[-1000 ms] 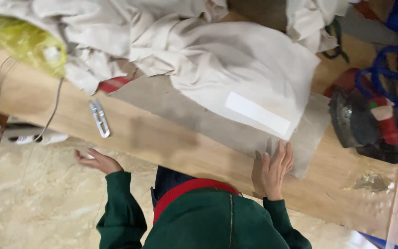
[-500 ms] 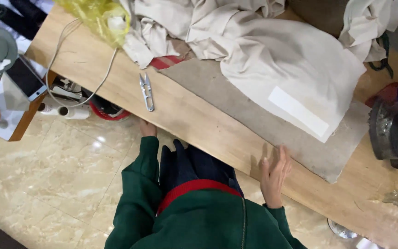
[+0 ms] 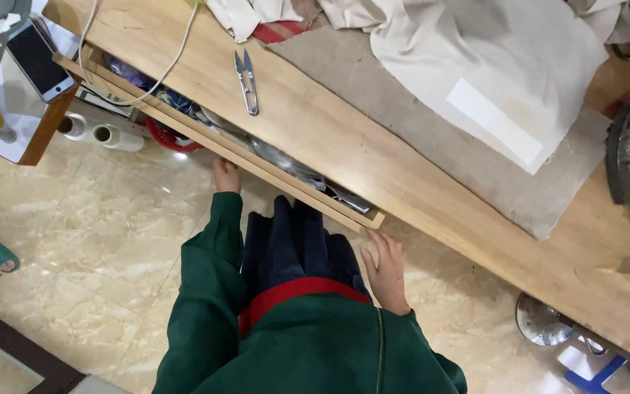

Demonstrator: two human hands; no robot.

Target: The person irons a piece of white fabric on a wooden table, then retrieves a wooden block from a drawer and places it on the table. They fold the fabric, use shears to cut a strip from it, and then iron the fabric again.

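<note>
The drawer [image 3: 257, 157] stands partly out from under the counter [image 3: 373, 157]. The left hand [image 3: 225, 175] holds its front edge; the right hand [image 3: 386, 266] curls at its corner. Thread snips [image 3: 247, 82] lie above the drawer, beige cloth [image 3: 504, 66] beyond.

Thread snips [image 3: 247, 82] on bench w/ cream cloth [image 3: 504, 66]; phone [image 3: 38, 60] on side table
</note>
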